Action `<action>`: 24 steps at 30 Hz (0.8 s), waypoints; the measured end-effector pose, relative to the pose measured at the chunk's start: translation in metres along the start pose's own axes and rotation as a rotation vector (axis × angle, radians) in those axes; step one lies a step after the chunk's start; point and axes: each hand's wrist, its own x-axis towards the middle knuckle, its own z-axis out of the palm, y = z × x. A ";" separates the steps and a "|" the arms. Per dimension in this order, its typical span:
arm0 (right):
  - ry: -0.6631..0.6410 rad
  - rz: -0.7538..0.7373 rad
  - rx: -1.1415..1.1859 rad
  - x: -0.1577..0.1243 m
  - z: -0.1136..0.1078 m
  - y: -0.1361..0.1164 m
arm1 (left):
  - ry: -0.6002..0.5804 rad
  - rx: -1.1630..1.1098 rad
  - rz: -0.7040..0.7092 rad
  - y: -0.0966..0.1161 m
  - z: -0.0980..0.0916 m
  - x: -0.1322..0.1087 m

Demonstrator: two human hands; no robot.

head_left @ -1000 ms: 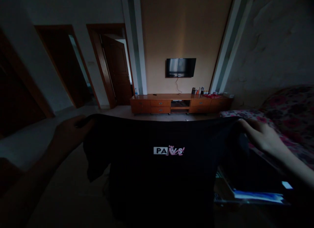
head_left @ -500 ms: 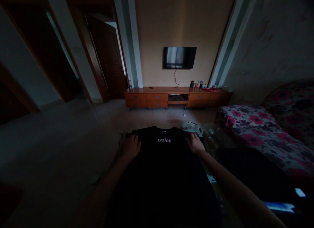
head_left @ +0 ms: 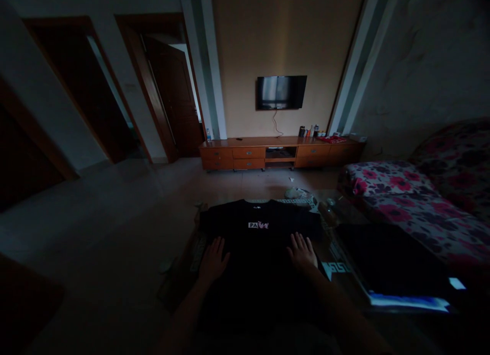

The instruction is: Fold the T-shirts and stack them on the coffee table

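- Two bare forearms reach forward from the bottom edge of a dim room.
- The left hand (head_left: 213, 258) lies palm down with its fingers spread wide. It rests flat on the left side of a black T-shirt (head_left: 260, 263) and grips nothing.
- The right hand (head_left: 302, 250) lies the same way on the shirt's right side, flat, open and empty.
- The black T-shirt is spread front up on a low table (head_left: 337, 267), its collar at the far end. A small white and pink logo (head_left: 258, 225) sits on its chest, beyond and between the hands.
- A dark flat thing (head_left: 386, 258) with a pale blue near edge lies on the table to the right of the shirt. It is too dark to tell what it is.
- Farther right stands a sofa (head_left: 398, 197) in a pink flowered cover.
- A long wooden cabinet (head_left: 248, 153) runs along the far wall, with some bottles (head_left: 308, 131) on top.
- A television (head_left: 281, 92) hangs on the wall above the cabinet.
- Brown wooden doors (head_left: 170, 105) stand at the far left.
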 end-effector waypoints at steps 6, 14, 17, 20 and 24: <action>-0.019 -0.039 -0.043 -0.034 0.007 -0.009 | 0.001 0.018 -0.056 0.004 -0.010 -0.052; -0.087 0.014 -0.072 -0.081 0.006 -0.003 | -0.114 -0.031 -0.108 0.013 -0.028 -0.101; -0.062 0.167 -0.059 -0.093 -0.001 -0.007 | -0.112 -0.063 -0.149 0.018 -0.037 -0.103; -0.048 0.295 -0.036 -0.097 -0.006 -0.015 | -0.089 -0.118 -0.232 0.022 -0.049 -0.091; -0.029 0.394 0.018 -0.090 -0.015 -0.010 | -0.094 -0.148 -0.345 0.019 -0.058 -0.071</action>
